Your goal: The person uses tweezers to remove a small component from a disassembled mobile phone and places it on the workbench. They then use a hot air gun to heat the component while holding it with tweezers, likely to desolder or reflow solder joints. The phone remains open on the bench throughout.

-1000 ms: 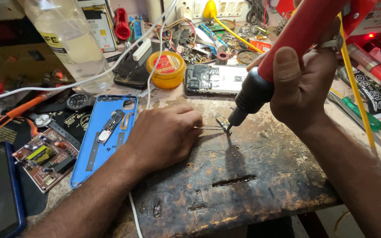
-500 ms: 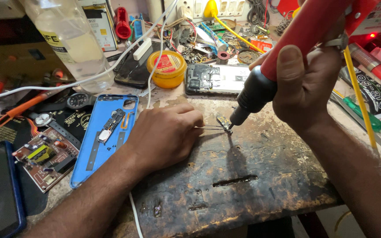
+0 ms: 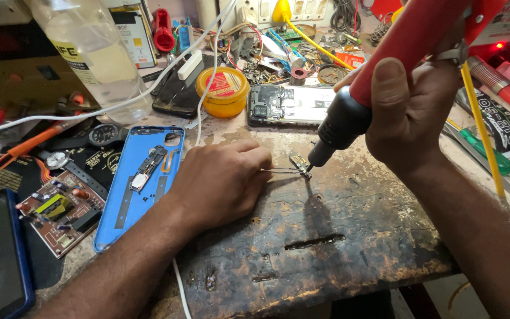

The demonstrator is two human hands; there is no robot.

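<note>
A left hand (image 3: 219,186) rests on a scorched tabletop (image 3: 326,236), fingers clamped on tweezers (image 3: 284,171) pinning a small part (image 3: 300,163) at centre. At two o'clock, the right hand (image 3: 411,115) grips a red soldering iron (image 3: 385,71), its tip touching the part.

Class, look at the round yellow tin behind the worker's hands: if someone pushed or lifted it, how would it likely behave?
The yellow tin is low and wide, so it probably slides rather than tips. Its round wall suggests it would roll only if set on edge. It looks small and shallow, so likely light; the white cable lying across it might drag or catch.
</note>
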